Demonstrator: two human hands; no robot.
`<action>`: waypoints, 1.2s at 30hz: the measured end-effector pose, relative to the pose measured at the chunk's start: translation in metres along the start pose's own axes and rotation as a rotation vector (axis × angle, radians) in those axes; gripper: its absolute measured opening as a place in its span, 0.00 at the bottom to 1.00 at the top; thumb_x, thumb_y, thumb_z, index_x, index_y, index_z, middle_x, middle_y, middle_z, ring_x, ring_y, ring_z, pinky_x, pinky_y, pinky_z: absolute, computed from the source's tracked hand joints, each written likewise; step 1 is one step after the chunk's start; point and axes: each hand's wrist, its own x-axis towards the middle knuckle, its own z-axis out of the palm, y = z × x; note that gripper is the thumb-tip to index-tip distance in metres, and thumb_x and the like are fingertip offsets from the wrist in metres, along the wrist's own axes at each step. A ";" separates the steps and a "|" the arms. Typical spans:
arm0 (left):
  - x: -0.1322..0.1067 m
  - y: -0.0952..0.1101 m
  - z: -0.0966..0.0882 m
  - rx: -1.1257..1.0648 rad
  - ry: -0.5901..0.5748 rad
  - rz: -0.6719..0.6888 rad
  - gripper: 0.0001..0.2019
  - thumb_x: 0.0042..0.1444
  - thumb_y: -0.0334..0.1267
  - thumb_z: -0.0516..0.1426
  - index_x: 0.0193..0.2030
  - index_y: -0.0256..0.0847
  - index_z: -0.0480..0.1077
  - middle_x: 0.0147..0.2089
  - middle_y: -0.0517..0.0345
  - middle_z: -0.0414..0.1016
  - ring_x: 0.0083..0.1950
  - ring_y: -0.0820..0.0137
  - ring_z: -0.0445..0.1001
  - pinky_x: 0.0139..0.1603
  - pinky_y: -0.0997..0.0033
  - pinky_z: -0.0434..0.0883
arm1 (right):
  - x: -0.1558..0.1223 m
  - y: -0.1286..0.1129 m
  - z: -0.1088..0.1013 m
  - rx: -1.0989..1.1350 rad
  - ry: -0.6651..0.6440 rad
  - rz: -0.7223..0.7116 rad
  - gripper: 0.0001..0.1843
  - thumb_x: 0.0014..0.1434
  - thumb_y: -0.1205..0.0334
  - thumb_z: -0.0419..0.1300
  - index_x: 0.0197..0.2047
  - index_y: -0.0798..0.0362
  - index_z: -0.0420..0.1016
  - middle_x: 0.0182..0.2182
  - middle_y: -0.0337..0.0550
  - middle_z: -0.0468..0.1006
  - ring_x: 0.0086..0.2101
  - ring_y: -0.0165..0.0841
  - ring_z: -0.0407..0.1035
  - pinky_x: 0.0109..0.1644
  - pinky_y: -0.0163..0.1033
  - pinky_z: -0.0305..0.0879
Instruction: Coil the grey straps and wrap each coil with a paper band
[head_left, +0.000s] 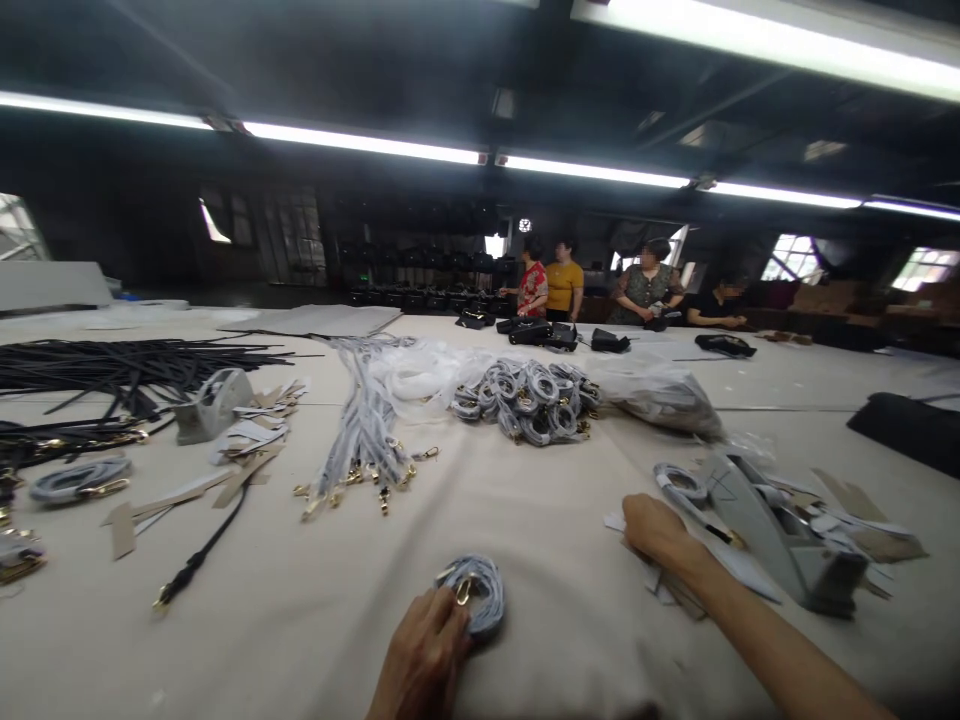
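Note:
My left hand (426, 648) is closed on a coiled strap (489, 600) wrapped in clear plastic, low in the middle of the view. A gold snap hook (465, 590) lies on top of the coil beside my fingers. To the right, my right hand (658, 532) is curled over pale paper scraps (670, 592) on the table. Its fingertips are hidden, so I cannot make out what is in them. Just beyond it lies another coiled strap (681, 483), beside a grey tape dispenser (780, 530).
A heap of coiled straps (532, 395) and a bundle of wrapped straps (360, 430) lie farther back. Black straps (127, 365) and a second tape dispenser (214, 405) are on the left. Several people (566, 282) are across the table near black bags (536, 332).

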 end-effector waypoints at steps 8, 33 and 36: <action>0.010 0.004 -0.019 -0.348 -0.066 -0.406 0.05 0.58 0.33 0.55 0.34 0.42 0.72 0.37 0.55 0.72 0.38 0.66 0.72 0.41 0.70 0.69 | -0.004 -0.006 -0.001 -0.217 -0.057 -0.022 0.09 0.64 0.59 0.63 0.42 0.58 0.76 0.41 0.44 0.79 0.41 0.36 0.75 0.47 0.47 0.73; 0.038 0.043 -0.070 -1.050 0.114 -0.869 0.16 0.56 0.50 0.62 0.31 0.37 0.71 0.29 0.62 0.62 0.29 0.75 0.59 0.30 0.75 0.59 | -0.140 -0.163 -0.019 0.993 -0.231 -0.369 0.13 0.52 0.52 0.64 0.33 0.53 0.83 0.20 0.37 0.72 0.20 0.28 0.65 0.19 0.31 0.56; 0.035 0.044 -0.075 -0.843 0.126 -0.753 0.12 0.60 0.45 0.59 0.32 0.38 0.72 0.34 0.59 0.66 0.36 0.69 0.66 0.38 0.70 0.64 | -0.144 -0.171 -0.017 1.124 -0.377 -0.386 0.16 0.56 0.49 0.63 0.39 0.52 0.83 0.22 0.36 0.71 0.19 0.26 0.62 0.19 0.31 0.52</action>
